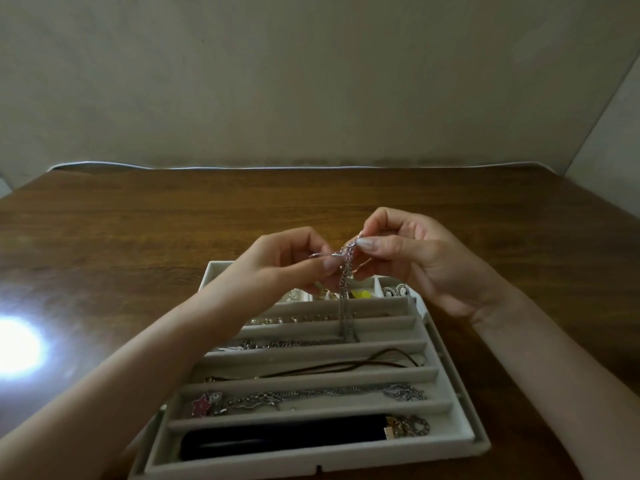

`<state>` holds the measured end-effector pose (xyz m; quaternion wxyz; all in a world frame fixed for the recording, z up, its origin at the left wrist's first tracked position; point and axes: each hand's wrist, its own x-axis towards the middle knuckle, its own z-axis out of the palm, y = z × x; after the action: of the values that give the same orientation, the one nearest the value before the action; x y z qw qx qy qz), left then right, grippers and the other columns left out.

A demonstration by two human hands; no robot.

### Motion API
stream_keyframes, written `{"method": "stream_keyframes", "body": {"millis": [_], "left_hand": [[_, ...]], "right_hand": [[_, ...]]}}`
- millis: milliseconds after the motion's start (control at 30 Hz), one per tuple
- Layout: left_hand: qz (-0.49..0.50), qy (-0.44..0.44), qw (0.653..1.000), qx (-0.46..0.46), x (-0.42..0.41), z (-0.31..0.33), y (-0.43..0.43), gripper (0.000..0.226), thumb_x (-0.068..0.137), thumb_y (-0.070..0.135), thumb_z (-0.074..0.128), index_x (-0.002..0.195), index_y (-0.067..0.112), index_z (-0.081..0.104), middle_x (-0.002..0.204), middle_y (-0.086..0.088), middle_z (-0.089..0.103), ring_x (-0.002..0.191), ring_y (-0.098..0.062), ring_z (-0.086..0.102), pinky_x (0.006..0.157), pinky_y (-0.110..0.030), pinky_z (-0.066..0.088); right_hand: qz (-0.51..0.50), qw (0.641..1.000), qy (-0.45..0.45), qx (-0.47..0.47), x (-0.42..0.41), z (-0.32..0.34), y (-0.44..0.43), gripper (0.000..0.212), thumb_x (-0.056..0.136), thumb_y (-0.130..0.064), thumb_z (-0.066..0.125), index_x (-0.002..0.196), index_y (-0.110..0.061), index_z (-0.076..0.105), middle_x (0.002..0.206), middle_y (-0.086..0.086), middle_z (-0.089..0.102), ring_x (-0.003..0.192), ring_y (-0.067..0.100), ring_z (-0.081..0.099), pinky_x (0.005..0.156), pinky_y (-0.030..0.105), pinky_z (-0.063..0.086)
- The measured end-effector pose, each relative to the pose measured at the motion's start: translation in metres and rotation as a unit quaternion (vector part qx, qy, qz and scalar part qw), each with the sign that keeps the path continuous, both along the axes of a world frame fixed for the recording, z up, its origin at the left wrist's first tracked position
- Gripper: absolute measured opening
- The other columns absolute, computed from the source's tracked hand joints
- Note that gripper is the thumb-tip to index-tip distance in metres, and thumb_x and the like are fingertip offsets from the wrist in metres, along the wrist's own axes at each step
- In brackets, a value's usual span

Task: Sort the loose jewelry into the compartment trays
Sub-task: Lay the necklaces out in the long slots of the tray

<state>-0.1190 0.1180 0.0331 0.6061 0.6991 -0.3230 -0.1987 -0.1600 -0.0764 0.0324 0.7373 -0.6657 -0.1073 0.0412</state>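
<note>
Both hands, left hand (294,261) and right hand (412,258), are pinching a silver chain (344,299) at its clasp, seemingly fastening it so it is hanging untangled over the tray (450,407)

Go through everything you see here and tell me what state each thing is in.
Left hand, pinching silver chain.
Right hand, pinching silver chain.
Silver chain, hanging, lower end down in a tray slot.
Tray, uncovered, flat on table.
Black band, lying in nearest slot.
</note>
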Motion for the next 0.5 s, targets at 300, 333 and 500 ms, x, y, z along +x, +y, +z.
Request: {"method": "stream_keyframes", "body": {"millis": [300, 333, 500], "left_hand": [[-0.045, 0.107, 0.991, -0.063, 0.0020, -0.0032, 0.0074, 0.009, 0.088, 0.017, 0.050, 0.085, 0.009, 0.049, 0.085, -0.012, 0.071, 0.083, -0.023, 0.068, 0.076, -0.029, 0.055], [-0.052, 0.128, 0.988, -0.070, 0.0023, -0.0034, 0.0070, 0.007, 0.086, 0.017, 0.047, 0.084, 0.010, 0.048, 0.085, -0.012, 0.070, 0.082, -0.024, 0.068, 0.075, -0.029, 0.055], [-0.089, 0.171, 0.978, -0.081, 0.0035, -0.0079, 0.0049, 0.010, 0.086, 0.019, 0.042, 0.086, 0.011, 0.047, 0.081, -0.015, 0.068, 0.079, -0.025, 0.066, 0.075, -0.030, 0.054]], "right_hand": [[0.016, 0.999, 0.021, 0.036, 0.0005, -0.0018, 0.0036, 0.010, 0.072, -0.009, 0.067, 0.080, -0.014, 0.063, 0.077, 0.005, 0.064, 0.069, 0.013, 0.064, 0.063, 0.025, 0.054], [0.014, 0.999, 0.020, 0.036, 0.0004, -0.0018, 0.0038, 0.011, 0.072, -0.009, 0.067, 0.081, -0.013, 0.063, 0.076, 0.004, 0.064, 0.069, 0.013, 0.064, 0.062, 0.024, 0.054], [0.006, 0.999, 0.034, 0.033, -0.0003, -0.0017, 0.0067, 0.011, 0.076, -0.007, 0.063, 0.085, -0.012, 0.064, 0.075, 0.005, 0.064, 0.066, 0.013, 0.063, 0.059, 0.024, 0.053]]}}
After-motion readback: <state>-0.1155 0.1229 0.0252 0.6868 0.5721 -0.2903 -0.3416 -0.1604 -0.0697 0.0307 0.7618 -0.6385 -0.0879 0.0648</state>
